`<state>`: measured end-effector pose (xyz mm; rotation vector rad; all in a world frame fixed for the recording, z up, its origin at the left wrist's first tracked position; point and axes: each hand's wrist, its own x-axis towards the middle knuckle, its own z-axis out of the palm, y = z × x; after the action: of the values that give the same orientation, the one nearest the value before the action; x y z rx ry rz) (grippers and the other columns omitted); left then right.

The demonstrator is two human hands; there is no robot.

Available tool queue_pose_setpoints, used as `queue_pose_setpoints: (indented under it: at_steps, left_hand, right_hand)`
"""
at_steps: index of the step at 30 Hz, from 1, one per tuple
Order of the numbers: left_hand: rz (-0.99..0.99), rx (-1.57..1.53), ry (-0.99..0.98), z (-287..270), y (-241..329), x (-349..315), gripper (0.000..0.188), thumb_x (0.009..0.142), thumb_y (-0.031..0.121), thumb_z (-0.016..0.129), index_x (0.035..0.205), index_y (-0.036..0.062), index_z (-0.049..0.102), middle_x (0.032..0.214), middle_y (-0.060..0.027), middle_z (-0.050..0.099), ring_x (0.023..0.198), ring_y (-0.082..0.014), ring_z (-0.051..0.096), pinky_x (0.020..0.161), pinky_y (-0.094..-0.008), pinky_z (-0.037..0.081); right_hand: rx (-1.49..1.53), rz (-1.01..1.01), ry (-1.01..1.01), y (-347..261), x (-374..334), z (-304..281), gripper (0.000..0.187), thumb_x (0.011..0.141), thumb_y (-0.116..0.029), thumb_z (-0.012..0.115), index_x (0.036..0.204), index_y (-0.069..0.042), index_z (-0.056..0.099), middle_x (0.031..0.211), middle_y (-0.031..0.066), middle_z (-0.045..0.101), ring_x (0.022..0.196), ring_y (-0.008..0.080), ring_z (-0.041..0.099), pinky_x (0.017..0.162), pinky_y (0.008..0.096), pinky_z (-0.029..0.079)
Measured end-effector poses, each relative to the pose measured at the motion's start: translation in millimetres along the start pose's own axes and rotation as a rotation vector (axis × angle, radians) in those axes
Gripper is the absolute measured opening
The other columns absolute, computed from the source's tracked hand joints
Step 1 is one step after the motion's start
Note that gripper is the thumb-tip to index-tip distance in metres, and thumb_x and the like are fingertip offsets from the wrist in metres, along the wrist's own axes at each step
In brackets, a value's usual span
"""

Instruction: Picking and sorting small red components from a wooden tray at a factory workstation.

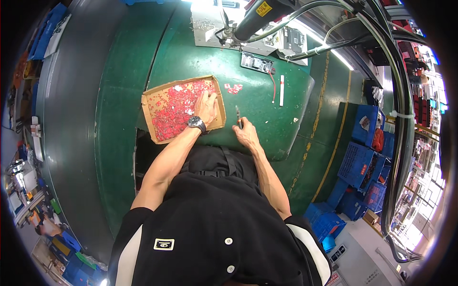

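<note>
A shallow cardboard box (220, 107) holds a heap of small red pieces (179, 102), some with whitish faces. Reaching over its right side, my left hand (206, 108) has its fingers bent and close together at the pieces; whatever is between them is hidden. A dark watch sits on that wrist. To the right of the box, my right hand (247, 134) is closed round a small dark-handled tool (238, 116) with a slim tip pointing away from me; its exact kind is unclear. Several loose red pieces (234, 88) lie on the green table beyond the tool.
An electronic unit in a metal case (256, 62) with a red cable lies at the back, beside a white strip (281, 90). A black cylindrical device (262, 19) with hoses hangs overhead. Blue crates (358, 164) stand at the right; a grey belt (76, 143) runs along the left.
</note>
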<state>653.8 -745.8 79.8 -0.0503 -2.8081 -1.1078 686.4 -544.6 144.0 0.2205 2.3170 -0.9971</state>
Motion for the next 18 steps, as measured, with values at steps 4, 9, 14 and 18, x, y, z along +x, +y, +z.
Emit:
queue_pose_setpoints:
  at_steps: [4, 9, 14, 18]
  left_hand:
    - [0.152, -0.049, -0.003, 10, 20, 39, 0.022, 0.082, 0.004, 0.063, 0.104, 0.0067, 0.064, 0.098, -0.0159, 0.058, 0.092, -0.0354, 0.059, 0.079, -0.0450, 0.049]
    - [0.204, 0.120, -0.198, 40, 16, 71, 0.025, 0.084, 0.007, 0.057, 0.108, 0.0101, 0.065, 0.103, -0.0154, 0.057, 0.099, -0.0346, 0.057, 0.084, -0.0454, 0.048]
    - [0.212, 0.198, -0.311, 50, 10, 79, 0.028, 0.082, 0.005, 0.057, 0.110, 0.0078, 0.061, 0.105, -0.0179, 0.056, 0.102, -0.0359, 0.057, 0.085, -0.0468, 0.048]
    - [0.246, 0.179, -0.308, 46, 8, 80, 0.029, 0.081, 0.005, 0.058, 0.110, 0.0066, 0.059, 0.100, -0.0179, 0.057, 0.099, -0.0370, 0.057, 0.085, -0.0463, 0.048]
  right_hand:
    - [-0.010, 0.066, 0.038, -2, 8, -21, 0.041, 0.084, -0.031, 0.066, 0.107, 0.002, 0.058, 0.080, 0.0213, 0.063, 0.075, 0.0347, 0.064, 0.073, 0.0448, 0.049]
    - [-0.023, 0.036, 0.071, -2, -5, -30, 0.040, 0.084, -0.030, 0.066, 0.105, 0.002, 0.057, 0.080, 0.0213, 0.062, 0.074, 0.0340, 0.062, 0.073, 0.0441, 0.049]
    - [0.022, 0.063, 0.083, 17, -23, -16, 0.040, 0.083, -0.030, 0.066, 0.104, 0.002, 0.055, 0.082, 0.0231, 0.061, 0.077, 0.0365, 0.061, 0.075, 0.0436, 0.048]
    - [0.037, 0.071, 0.059, 26, -31, -1, 0.041, 0.084, -0.029, 0.067, 0.106, 0.003, 0.056, 0.084, 0.0243, 0.062, 0.080, 0.0389, 0.063, 0.076, 0.0443, 0.048]
